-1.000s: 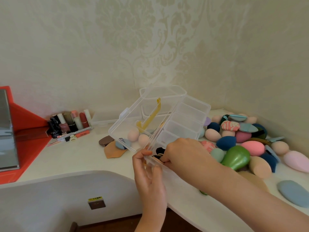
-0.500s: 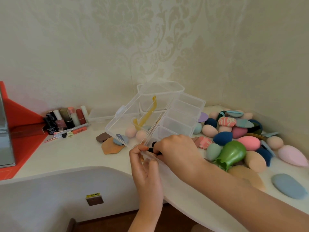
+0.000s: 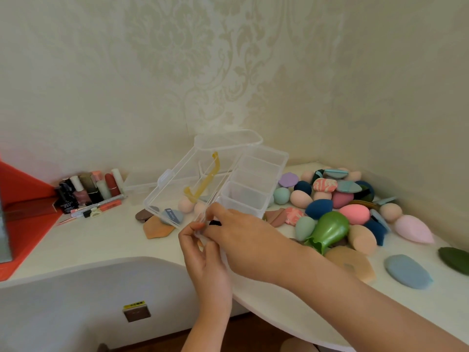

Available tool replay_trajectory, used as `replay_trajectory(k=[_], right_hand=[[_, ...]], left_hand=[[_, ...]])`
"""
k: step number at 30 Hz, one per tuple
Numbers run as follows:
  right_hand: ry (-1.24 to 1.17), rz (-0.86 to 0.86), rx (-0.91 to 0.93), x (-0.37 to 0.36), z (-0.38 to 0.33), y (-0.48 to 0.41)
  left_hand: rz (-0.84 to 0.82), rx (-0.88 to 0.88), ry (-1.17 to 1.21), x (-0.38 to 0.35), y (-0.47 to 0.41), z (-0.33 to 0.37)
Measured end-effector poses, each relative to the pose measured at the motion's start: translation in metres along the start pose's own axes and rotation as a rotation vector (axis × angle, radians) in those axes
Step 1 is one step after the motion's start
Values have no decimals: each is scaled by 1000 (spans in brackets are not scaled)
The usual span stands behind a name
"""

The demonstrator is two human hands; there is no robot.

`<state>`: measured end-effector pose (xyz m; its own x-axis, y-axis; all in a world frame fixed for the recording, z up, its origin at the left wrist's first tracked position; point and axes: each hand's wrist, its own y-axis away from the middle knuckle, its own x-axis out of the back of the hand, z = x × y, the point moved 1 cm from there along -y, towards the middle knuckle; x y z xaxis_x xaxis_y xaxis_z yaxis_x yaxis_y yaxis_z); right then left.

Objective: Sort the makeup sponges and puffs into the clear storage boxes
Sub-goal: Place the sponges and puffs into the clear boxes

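Left hand (image 3: 203, 257), grip pinching the near edge of the clear storage box (image 3: 253, 184) (tilted, lid open); right hand (image 3: 243, 237), grip closed round a black sponge (image 3: 215, 223) at that edge. Loose sponges (image 3: 352, 214) lie heaped on the surface (image 3: 101, 237) alongside.

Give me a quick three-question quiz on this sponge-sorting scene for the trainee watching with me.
1. True or false: the clear box has its lid open.
2. What colour is the sponge that the right hand holds at the box's nearest compartment? A black, B pink, C green.
3. Fill in: the loose sponge pile lies on the box's ___ side.
Key: 1 true; 2 A; 3 right.
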<state>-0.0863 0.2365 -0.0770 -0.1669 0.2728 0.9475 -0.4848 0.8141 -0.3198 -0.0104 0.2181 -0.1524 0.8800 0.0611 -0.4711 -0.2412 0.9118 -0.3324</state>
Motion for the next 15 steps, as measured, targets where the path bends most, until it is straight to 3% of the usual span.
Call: replay_trajectory(k=[8, 15], right_hand=[[-89, 21, 116, -6, 10, 5], [-125, -1, 13, 2, 13, 11]], left_hand=[[24, -6, -23, 1, -3, -1], [4, -28, -117, 0, -1, 0]])
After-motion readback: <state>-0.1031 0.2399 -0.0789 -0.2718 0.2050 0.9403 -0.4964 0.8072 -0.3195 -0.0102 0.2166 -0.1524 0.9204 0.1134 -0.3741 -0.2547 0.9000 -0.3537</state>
